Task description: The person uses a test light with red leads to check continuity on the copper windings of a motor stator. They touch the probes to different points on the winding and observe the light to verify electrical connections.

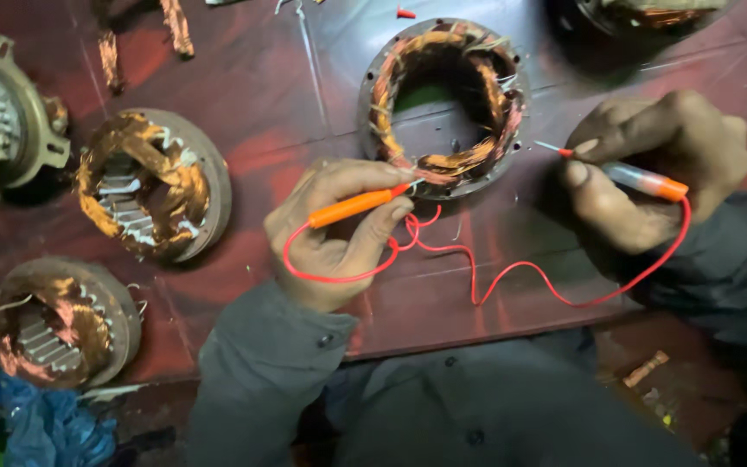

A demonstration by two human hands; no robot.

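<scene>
Two probes [356, 206] gripped | stator ring [443, 104] holds copper windings [486, 95]

The tabletop [270, 95] is dark red with a dull sheen. The stator [444, 105] near its far edge has a grey metal ring and copper-orange windings flecked with pink. Both probes, the left probe [358, 206] and the right probe [641, 180], are orange, and they trail a bright red lead [512, 275]. The sleeves [261, 363] are grey.

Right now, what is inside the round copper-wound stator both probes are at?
Inside the stator the hollow core shows a green patch and grey surface beneath. The coil windings cover the inner slots, so those cannot be seen.
</scene>
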